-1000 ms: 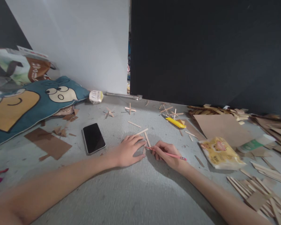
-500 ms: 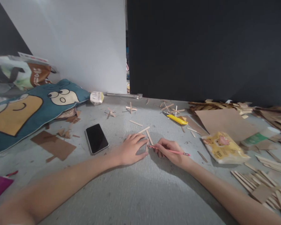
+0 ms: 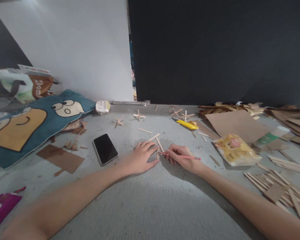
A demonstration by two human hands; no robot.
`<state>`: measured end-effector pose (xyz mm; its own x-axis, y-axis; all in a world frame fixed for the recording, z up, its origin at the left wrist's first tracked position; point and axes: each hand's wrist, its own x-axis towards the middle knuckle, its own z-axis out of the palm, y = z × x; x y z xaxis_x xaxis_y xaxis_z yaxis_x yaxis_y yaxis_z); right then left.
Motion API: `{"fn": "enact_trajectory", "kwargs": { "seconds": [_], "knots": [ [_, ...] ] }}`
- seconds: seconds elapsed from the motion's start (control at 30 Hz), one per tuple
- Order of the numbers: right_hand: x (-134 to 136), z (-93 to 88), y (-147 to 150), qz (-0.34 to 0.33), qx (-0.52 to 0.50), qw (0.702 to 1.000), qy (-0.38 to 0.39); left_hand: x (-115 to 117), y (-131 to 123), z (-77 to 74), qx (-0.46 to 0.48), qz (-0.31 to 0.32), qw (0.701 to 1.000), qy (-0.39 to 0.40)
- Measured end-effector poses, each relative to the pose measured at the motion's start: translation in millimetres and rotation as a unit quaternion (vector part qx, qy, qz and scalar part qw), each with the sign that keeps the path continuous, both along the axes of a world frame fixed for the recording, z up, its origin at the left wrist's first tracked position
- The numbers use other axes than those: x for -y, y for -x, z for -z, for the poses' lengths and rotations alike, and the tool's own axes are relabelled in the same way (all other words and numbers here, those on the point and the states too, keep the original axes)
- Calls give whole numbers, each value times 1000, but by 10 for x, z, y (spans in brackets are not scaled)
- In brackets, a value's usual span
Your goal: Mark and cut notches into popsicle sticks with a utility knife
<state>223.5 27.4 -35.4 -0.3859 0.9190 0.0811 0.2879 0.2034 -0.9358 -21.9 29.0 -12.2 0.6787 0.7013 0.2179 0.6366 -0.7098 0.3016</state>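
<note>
My right hand point(image 3: 181, 156) is closed around a pink pencil point(image 3: 190, 157), its point down at a short wooden stick point(image 3: 157, 154). My left hand point(image 3: 143, 157) lies low on the table, holding that stick steady between thumb and index fingertips; the other fingers stretch forward. Two more wooden sticks, one slanting beside the pencil tip point(image 3: 160, 144) and one past the left fingertips point(image 3: 154, 137), meet at an angle. Farther back lies a loose stick point(image 3: 144, 131). Small crossed-stick pieces stand behind it, one in the middle point(image 3: 139, 116) and one to the left point(image 3: 118, 122).
Left of my hands are a phone point(image 3: 105, 149), brown cardboard point(image 3: 62, 157) and a blue cushion point(image 3: 52, 116). To the right lie a yellow cutter point(image 3: 187, 125), a yellow tissue pack point(image 3: 236, 150), a glue stick point(image 3: 271, 136) and a stick pile point(image 3: 277, 190). A dark panel point(image 3: 215, 50) rises behind.
The view has shifted slightly, so surrounding things sit a little differently in it. My pencil tip has moved slightly near the short stick; my left hand stays in place on it.
</note>
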Motion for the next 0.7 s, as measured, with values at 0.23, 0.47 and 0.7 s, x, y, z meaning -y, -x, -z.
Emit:
{"fn": "enact_trajectory", "kwargs": {
  "seconds": [0.23,0.47,0.7],
  "knots": [
    [5,-24,-4,1,4,1000,-3,5,-7,-20,-2,2,1000,-1],
    [8,-47,-14,-9,19,1000,-18,4,-22,-33,1,-8,1000,13],
    [53,-71,-46,-20,0,999,-35,-3,-9,-31,4,-5,1000,31]
  ]
}}
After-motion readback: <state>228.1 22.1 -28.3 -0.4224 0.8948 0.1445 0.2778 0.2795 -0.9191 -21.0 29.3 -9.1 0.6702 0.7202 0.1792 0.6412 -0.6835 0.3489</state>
